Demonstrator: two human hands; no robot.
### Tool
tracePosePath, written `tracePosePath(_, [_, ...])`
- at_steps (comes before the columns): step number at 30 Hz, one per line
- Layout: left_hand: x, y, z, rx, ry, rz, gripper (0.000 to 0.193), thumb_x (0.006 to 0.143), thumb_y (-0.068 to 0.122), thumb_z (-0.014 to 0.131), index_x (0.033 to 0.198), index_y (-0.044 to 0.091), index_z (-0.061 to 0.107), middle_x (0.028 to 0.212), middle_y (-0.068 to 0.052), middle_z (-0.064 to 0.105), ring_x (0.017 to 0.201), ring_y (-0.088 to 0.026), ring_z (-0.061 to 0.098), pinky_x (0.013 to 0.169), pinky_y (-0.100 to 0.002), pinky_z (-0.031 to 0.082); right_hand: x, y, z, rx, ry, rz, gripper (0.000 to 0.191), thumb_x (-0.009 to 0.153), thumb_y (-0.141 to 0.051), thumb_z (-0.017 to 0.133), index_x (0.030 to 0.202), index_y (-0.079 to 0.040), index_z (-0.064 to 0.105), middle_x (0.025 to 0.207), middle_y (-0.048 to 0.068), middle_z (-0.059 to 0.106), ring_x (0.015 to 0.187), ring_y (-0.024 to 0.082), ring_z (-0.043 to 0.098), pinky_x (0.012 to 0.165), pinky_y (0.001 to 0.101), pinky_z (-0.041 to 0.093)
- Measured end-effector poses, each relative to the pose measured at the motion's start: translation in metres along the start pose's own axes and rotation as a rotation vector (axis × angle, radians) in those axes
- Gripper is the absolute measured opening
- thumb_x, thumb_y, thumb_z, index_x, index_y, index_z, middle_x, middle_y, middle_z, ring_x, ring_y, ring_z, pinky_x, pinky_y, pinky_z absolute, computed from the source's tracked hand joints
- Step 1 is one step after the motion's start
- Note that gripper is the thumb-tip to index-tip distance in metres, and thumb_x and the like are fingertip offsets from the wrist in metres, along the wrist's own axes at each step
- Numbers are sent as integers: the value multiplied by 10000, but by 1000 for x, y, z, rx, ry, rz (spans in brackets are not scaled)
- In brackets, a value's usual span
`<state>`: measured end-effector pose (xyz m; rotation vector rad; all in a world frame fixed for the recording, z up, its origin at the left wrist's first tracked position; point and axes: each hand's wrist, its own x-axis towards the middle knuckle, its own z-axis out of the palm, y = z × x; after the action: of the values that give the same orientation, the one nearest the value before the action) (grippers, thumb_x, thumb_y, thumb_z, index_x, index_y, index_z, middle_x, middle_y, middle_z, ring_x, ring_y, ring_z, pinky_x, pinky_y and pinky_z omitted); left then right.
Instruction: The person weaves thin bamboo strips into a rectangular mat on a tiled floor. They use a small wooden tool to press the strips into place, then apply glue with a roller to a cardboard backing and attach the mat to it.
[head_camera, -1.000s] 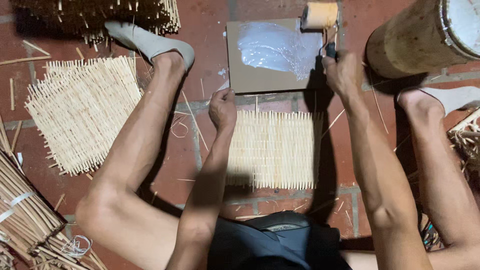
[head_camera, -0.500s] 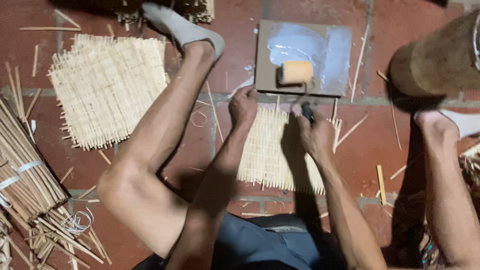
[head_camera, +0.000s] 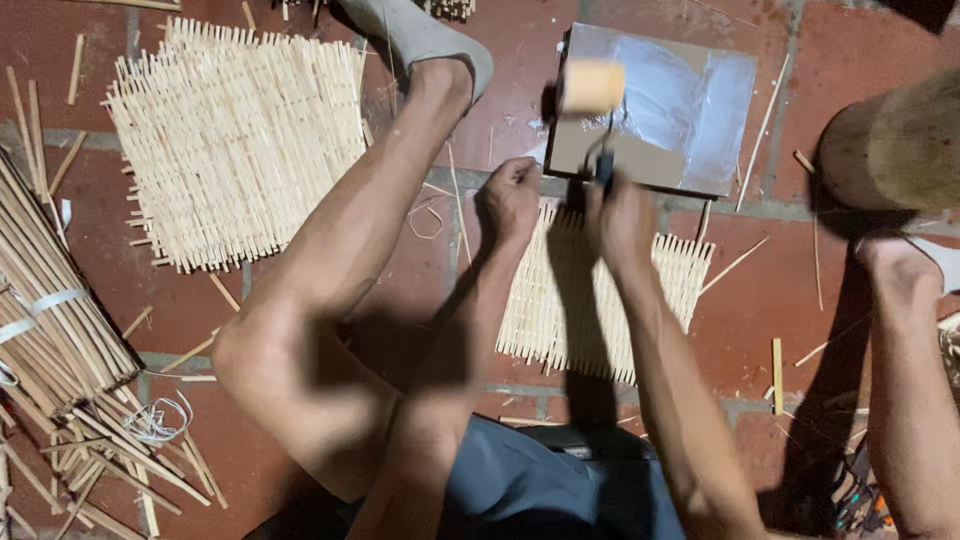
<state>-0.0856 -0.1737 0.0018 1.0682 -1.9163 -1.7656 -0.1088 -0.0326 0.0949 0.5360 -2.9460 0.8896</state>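
Head cam, looking straight down. My right hand (head_camera: 622, 218) is wrapped tight around the dark handle of a small paint roller (head_camera: 592, 88), fingers fully closed; the yellowish roller sleeve sits over the near-left corner of the cardboard sheet (head_camera: 720, 150), which carries a pale wet smear, probably glue, so I read the board as the loading tray. My left hand (head_camera: 510, 198) is curled into a loose fist, knuckles down at the top-left edge of the small bamboo-slat mat (head_camera: 600, 300); can't tell if it pinches a slat or just pins the mat flat. The mat lies on the brick floor (head_camera: 780, 300) between my legs, just below the cardboard, within easy reach of the roller. Larger finished mat (head_camera: 235, 140) parked off left, apart from the wet area. Bundle of bamboo sticks (head_camera: 50, 300) far left, log-like cylinder (head_camera: 890, 140) top right.
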Motion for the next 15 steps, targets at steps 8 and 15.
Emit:
tracePosePath(8, [-32, 5, -41, 310, 301, 319, 145, 916, 130, 694, 1004, 23, 737, 856, -144, 741, 809, -296, 685, 704, -428, 528, -72, 32, -83, -69, -196, 91, 346, 1022, -261, 676, 1293, -48, 700, 828, 210, 724, 634, 286, 690, 592, 459, 547])
tracePosePath(15, [-103, -19, -31, 697, -330, 720, 197, 1003, 158, 528, 1098, 78, 680, 1140, -111, 675, 1145, -281, 589, 967, -479, 428, 47, 34, -111, -293, -459, -96, 295, 1041, -313, 645, 1256, -130, 731, 926, 192, 745, 774, 333, 676, 694, 492, 516])
